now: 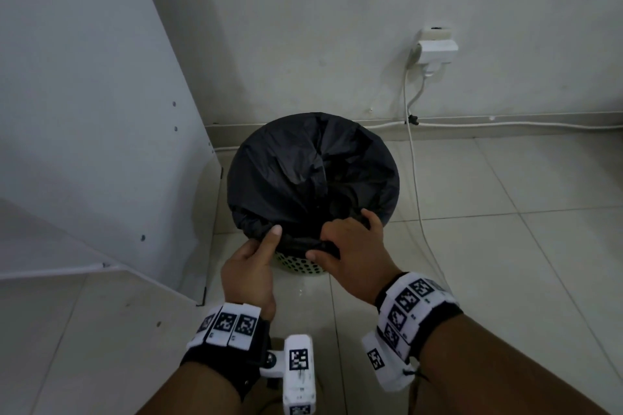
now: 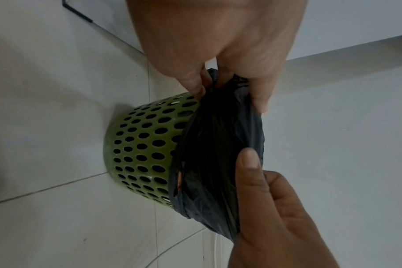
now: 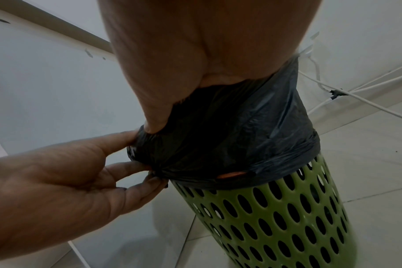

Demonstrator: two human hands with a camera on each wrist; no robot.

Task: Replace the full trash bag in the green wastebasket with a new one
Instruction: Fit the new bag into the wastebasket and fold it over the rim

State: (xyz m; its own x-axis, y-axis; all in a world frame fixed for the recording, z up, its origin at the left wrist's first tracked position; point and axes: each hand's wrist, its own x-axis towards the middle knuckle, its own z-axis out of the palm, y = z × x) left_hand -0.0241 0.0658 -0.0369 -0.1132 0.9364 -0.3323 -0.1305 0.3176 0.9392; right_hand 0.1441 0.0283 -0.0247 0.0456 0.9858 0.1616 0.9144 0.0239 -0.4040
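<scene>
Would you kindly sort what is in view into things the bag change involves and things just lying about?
Job in hand:
black trash bag
green wastebasket
left hand, gripping the bag's edge
right hand, gripping the bag's edge

Just there:
wall charger
white cables
white cabinet

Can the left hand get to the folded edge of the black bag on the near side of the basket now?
Probably yes: the left hand already pinches the black bag at the near rim of the green wastebasket, and nothing blocks it.

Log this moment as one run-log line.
left hand: pinches bag edge | right hand: grips bag edge | black trash bag: folded over rim | green wastebasket: upright on floor
</scene>
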